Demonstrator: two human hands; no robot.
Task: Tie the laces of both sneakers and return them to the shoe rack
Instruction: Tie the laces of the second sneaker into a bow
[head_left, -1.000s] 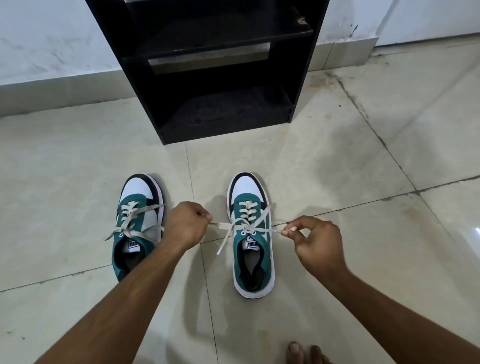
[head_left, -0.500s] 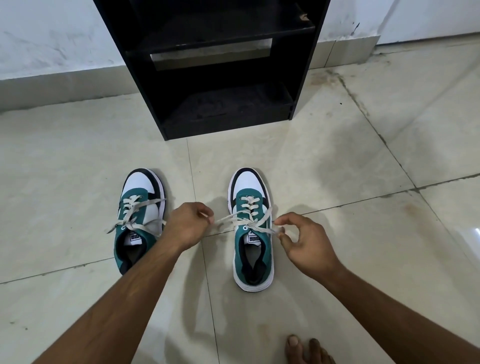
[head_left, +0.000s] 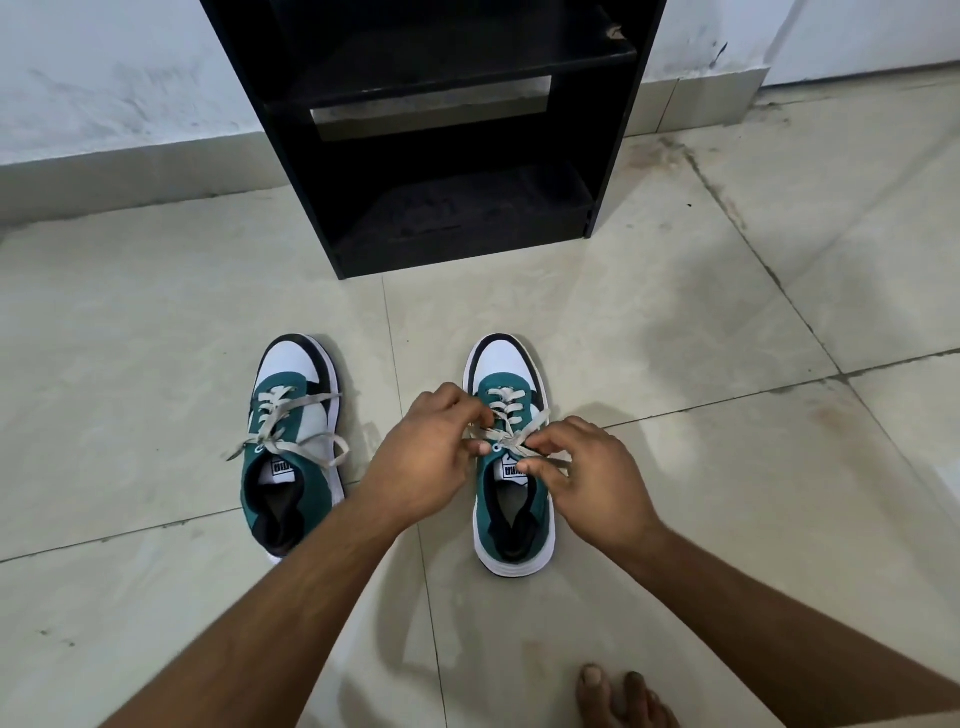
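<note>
two teal, white and black sneakers sit side by side on glossy pale floor tiles (head_left: 156, 322), toes pointing to a black boxy shoe rack (head_left: 447, 130) farther back against the wall. the left hand (head_left: 426, 457) and right hand (head_left: 587, 478) meet over the right sneaker (head_left: 511, 514), each pinching its flat grey laces (head_left: 511, 434). the left sneaker (head_left: 291, 452) rests apart, its laces lying loose. bare toes (head_left: 618, 693) show at the near edge.
</note>
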